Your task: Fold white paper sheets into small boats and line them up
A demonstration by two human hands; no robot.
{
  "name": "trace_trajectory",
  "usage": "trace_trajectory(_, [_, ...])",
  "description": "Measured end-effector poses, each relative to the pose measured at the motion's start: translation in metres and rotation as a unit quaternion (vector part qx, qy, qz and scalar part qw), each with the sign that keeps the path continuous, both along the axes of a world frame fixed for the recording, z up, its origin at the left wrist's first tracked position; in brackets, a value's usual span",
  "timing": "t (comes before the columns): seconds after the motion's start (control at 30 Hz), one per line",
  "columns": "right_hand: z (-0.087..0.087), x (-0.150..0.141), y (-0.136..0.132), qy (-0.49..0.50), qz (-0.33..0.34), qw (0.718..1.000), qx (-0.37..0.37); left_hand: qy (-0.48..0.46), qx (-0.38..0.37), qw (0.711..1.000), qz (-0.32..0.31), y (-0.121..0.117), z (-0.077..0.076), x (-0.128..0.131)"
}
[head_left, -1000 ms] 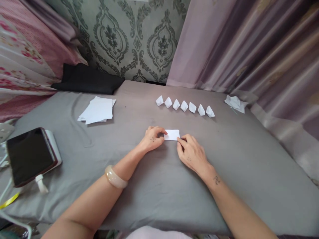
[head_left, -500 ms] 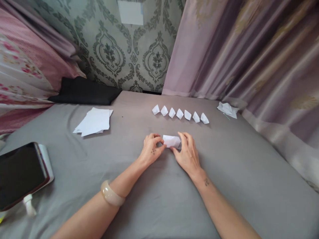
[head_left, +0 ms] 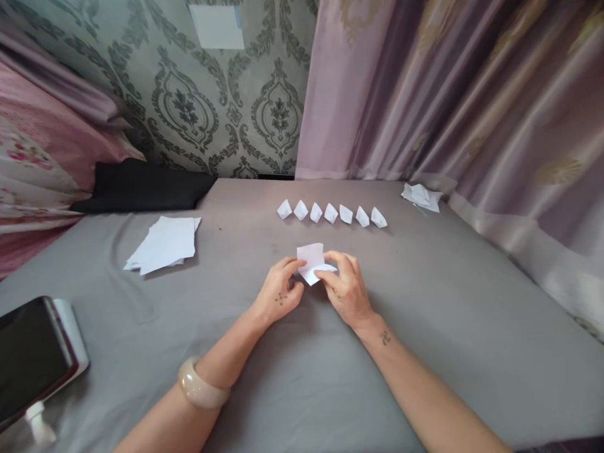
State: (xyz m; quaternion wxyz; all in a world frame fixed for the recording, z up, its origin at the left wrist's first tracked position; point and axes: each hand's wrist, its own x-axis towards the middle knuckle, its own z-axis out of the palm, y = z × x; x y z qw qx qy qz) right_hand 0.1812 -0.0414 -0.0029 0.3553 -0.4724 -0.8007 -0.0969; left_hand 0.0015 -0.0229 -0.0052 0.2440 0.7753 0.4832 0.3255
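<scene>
A small white sheet of paper (head_left: 311, 255), creased and partly opened out, is between my two hands just above the grey cloth. My left hand (head_left: 282, 288) pinches its left edge, the fingers closed on it. On the other side my right hand (head_left: 346, 286) grips a folded flap of the same paper between thumb and fingers. Beyond the hands stands a row of several small folded white paper shapes (head_left: 331, 214).
Loose white sheets (head_left: 165, 245) lie stacked at the left. A phone (head_left: 33, 358) with a white plug rests at the near left. Black cloth (head_left: 146, 187) lies at the back left, and white paper scraps (head_left: 422, 196) at the back right by the curtain (head_left: 377, 94).
The paper was a flat folded strip and now stands partly unfolded, its upper panel raised. Both hands have shifted their grip on it. The camera view has turned slightly right.
</scene>
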Motion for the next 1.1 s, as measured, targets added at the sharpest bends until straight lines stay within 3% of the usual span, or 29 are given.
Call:
trace_trajectory(0.17, [-0.002,0.003,0.002,-0.066,0.006,0.997,-0.028,0.106,0.081,0.99,0.038,-0.005,-0.009,-0.002])
trace_trajectory(0.3, [-0.006,0.006,0.001,-0.076,0.056,0.988,-0.122,0.236,0.102,0.965,0.043,-0.016,-0.003,-0.003])
trace_trajectory(0.4, [-0.008,0.009,-0.002,-0.055,0.062,0.98,-0.183,0.273,0.144,0.95,0.041,-0.021,0.003,-0.002])
trace_trajectory(0.47, [-0.007,0.01,-0.003,-0.035,0.065,0.976,-0.207,0.263,0.156,0.952,0.01,-0.02,0.003,0.0])
trace_trajectory(0.57, [-0.007,0.01,-0.003,0.005,0.061,0.97,-0.234,0.204,0.117,0.972,-0.025,-0.015,-0.003,0.002])
trace_trajectory(0.73, [-0.007,0.004,0.0,0.071,0.01,0.962,-0.262,0.09,0.052,0.994,0.04,-0.01,-0.01,0.006])
trace_trajectory(1.1, [-0.015,-0.009,0.009,0.119,-0.068,0.97,-0.202,0.058,0.014,0.994,0.088,-0.009,-0.011,0.007])
